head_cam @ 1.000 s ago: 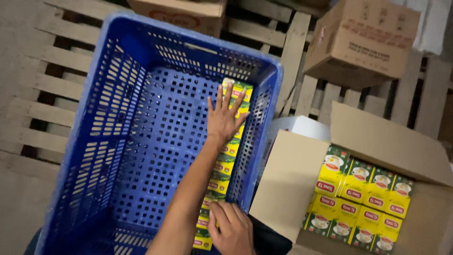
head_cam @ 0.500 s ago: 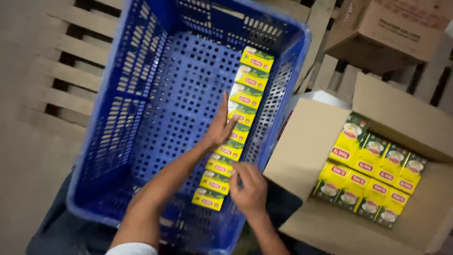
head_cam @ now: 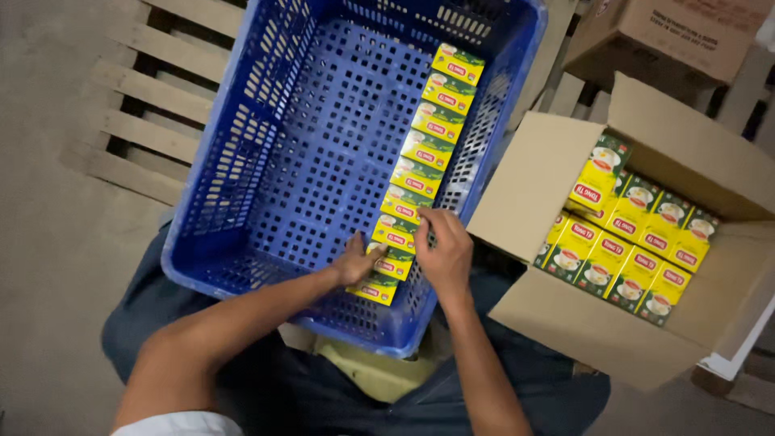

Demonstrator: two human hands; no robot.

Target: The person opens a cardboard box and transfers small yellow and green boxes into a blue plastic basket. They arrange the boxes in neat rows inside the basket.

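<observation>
Eight yellow-and-green tea boxes point(head_cam: 421, 173) lie flat in a single row along the right wall of the blue plastic crate point(head_cam: 242, 153), running from its far corner down to the near end. From the head camera, the left hand point(head_cam: 355, 262) rests its fingers against the left edge of the nearest boxes, loosely curled, grasping nothing. The right hand point(head_cam: 444, 250) presses its bent fingertips on the right edge of the same boxes, also gripping nothing. Just right of the crate stands an open cardboard carton point(head_cam: 525, 173) packed with more matching boxes point(head_cam: 638, 242) standing upright. Wooden pallets point(head_cam: 137, 137) lie beneath the crate, and a closed cardboard box point(head_cam: 686, 36) sits beyond.
</observation>
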